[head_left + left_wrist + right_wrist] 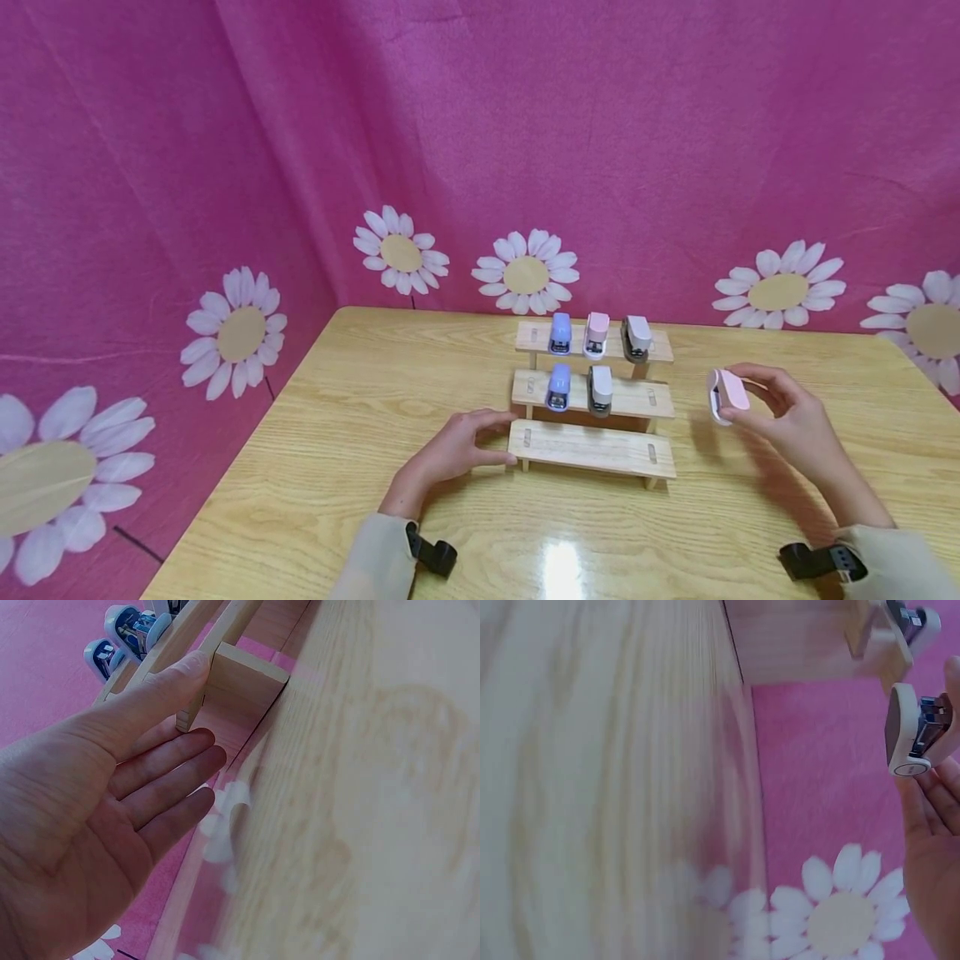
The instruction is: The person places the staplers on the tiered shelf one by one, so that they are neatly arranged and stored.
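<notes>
A three-tier wooden rack (592, 448) stands on the table, its bottom tier bare. My left hand (457, 446) is at the left end of that tier, thumb at the front edge and fingers at the back; in the left wrist view the other fingers (176, 776) extend loosely below the plank. To the right of the rack, my right hand (798, 425) pinches a pink and white stapler (731, 393) above the table. The right wrist view shows the stapler (904, 731) between thumb and fingers, its metal end visible.
The middle tier bears a blue stapler (558, 387) and a white and grey stapler (600, 390). On the top tier stand a blue stapler (560, 333), a pink stapler (597, 335) and a white and grey stapler (636, 338). A pink flowered cloth (637, 150) hangs behind the table (360, 375).
</notes>
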`<state>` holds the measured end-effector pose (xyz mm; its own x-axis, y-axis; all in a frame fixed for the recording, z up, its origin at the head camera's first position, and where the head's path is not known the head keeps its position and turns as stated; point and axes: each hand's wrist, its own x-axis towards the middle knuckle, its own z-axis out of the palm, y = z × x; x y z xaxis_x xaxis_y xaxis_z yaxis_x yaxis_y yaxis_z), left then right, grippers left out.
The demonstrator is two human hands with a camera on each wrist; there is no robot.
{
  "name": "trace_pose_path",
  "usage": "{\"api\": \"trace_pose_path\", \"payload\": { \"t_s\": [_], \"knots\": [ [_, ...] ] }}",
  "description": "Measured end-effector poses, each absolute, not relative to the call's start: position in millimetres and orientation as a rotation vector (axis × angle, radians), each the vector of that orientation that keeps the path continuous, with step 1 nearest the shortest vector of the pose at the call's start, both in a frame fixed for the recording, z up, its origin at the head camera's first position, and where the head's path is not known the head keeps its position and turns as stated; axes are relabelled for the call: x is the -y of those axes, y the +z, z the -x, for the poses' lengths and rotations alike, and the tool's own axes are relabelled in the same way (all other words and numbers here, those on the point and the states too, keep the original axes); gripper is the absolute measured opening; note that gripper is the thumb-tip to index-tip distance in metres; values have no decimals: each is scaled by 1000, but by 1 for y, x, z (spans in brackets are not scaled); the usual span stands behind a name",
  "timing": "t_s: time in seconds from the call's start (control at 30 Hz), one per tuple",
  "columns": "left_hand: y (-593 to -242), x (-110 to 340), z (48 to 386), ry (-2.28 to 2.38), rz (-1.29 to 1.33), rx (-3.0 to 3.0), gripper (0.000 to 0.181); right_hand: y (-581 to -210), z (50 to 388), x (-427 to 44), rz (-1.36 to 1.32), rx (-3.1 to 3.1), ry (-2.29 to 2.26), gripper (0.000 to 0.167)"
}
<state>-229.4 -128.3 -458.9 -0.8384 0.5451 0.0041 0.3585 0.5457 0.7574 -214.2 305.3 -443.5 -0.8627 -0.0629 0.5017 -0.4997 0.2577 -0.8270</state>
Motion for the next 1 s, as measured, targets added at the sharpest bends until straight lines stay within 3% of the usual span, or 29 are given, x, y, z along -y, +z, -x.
{"api": "trace_pose_path", "payload": {
  "t_s": [0.47, 1.0],
  "knots": [
    [-458, 129, 229, 1177, -758, -2550, 60, -425, 208, -258, -549, 2264, 1457, 57],
    [-459, 128, 229, 1172, -756, -2555, 60, -429, 208, -223, -535, 2321, 1380, 58]
  ]
}}
